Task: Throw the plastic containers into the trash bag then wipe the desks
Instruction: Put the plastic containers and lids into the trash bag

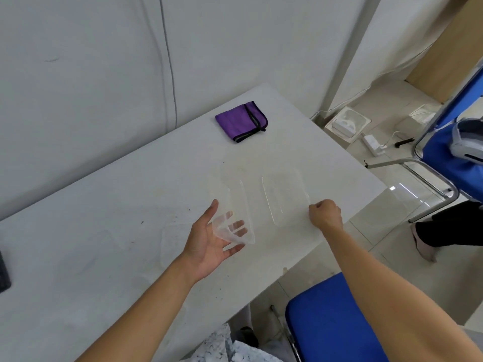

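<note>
left grip [217, 236] apart, cradling 1 tub [235, 205] | right grip [325, 214] pinching 1 lid [285, 197] | 1 cloth [240, 121]

Showing a blue chair [332, 322] near right, another chair [439, 152] far right, a white charger [371, 145] lying on the floor [386, 231], perhaps a keyboard [4, 275] edging in left.

The container [235, 194] lying on my left hand [203, 244] is thin clear plastic, smooth and faintly glossy. The lid [285, 197] near the tabletop's right edge is the same. The tabletop [104, 231] looks matt white, speckled with grime. The folded purple cloth [241, 121] looks soft and woven.
</note>
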